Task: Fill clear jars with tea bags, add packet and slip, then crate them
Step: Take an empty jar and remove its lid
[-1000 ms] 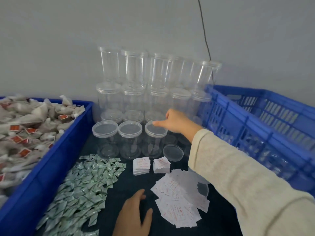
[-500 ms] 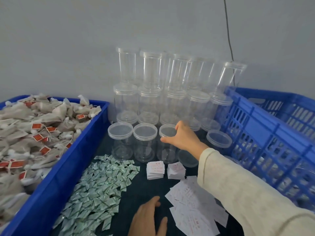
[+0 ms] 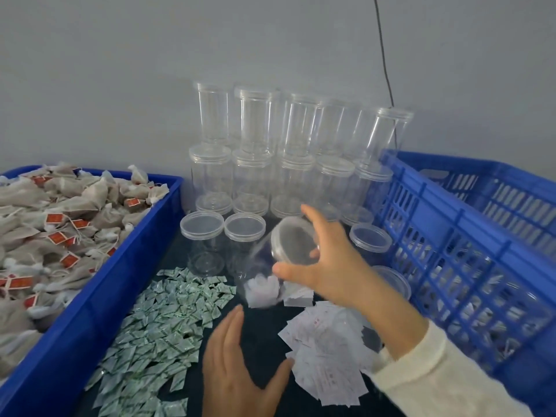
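Head view: a person's right hand [image 3: 328, 260], in a cream sleeve, grips a lidded clear jar [image 3: 279, 251] at its cap, holding it tilted above the dark tabletop [image 3: 261, 332], its body blurred. The left hand [image 3: 237, 365] hovers low at the near edge with fingers straight and released, holding nothing. Two more capped jars [image 3: 222, 236] stand just left of the held one, in front of a stacked wall of empty jars [image 3: 288, 152] against the far grey wall. Green packets [image 3: 162, 323] lie heaped at near left, white slips [image 3: 328, 353] scattered at near right. A blue bin of tea bags [image 3: 60, 230] sits at left; a blue slatted crate [image 3: 469, 251] stands at right.
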The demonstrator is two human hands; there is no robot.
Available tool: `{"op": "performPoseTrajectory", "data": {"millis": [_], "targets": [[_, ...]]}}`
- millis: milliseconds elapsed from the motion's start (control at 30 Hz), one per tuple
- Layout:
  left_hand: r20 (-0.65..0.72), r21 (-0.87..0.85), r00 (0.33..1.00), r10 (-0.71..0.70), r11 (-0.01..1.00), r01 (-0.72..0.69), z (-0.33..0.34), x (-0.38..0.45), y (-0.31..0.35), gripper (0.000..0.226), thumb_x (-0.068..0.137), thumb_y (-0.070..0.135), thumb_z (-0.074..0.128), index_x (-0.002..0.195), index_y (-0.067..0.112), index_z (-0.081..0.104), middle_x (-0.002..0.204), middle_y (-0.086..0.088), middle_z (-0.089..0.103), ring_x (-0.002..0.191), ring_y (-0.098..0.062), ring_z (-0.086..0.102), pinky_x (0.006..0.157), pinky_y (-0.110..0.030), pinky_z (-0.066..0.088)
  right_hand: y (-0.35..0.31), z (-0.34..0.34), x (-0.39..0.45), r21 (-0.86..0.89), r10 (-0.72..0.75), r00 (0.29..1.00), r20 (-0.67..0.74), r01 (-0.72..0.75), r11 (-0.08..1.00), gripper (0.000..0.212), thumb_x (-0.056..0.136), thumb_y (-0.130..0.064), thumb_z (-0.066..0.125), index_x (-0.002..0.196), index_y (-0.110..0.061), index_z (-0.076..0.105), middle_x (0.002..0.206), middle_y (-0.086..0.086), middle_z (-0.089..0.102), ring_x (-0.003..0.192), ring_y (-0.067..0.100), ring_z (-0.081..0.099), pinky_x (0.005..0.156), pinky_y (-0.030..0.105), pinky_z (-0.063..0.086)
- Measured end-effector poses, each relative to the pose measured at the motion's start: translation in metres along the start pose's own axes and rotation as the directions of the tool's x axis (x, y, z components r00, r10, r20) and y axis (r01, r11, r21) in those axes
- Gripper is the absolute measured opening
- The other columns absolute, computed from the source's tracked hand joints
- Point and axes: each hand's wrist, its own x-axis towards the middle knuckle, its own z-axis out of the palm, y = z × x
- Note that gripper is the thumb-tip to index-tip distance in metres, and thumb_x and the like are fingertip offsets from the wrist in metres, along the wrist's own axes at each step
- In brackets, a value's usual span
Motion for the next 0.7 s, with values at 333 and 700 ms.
{"op": "performPoseTrajectory", "data": {"millis": [333, 700], "targets": [[0.164, 0.527, 0.97, 0.179, 0.815, -0.239, -0.035, 0.009, 0.023, 0.108, 0.048, 0.07, 0.073, 0.127, 0.003, 0.044, 0.121, -0.018, 0.063, 0.112, -0.037, 0.062, 0.1, -0.051, 0.035, 0.009, 0.038, -0.067, 0.208, 0.191, 0.968, 0.164, -0.223, 0.952, 0.093, 0.054, -0.085, 0.035, 0.091, -0.002, 0.054, 0.072, -0.003, 0.049, 0.057, 0.005, 0.042, 0.051, 0.015, 0.036], [0.268, 0.484, 0.938, 0.22, 0.811, -0.329, -0.051, 0.015, 0.003, 0.088, 0.046, 0.043, 0.076, 0.12, 0.007, 0.048, 0.109, -0.008, 0.067, 0.095, -0.028, 0.062, 0.086, -0.039, 0.04, 0.028, 0.067, -0.068, 0.184, 0.043, 0.994, 0.096, -0.06, 0.981, 0.059, 0.064, -0.074, 0.036, 0.101, -0.03, 0.048, 0.096, -0.013, 0.058, 0.089, 0.003, 0.056, 0.085, 0.033, 0.048]]}}
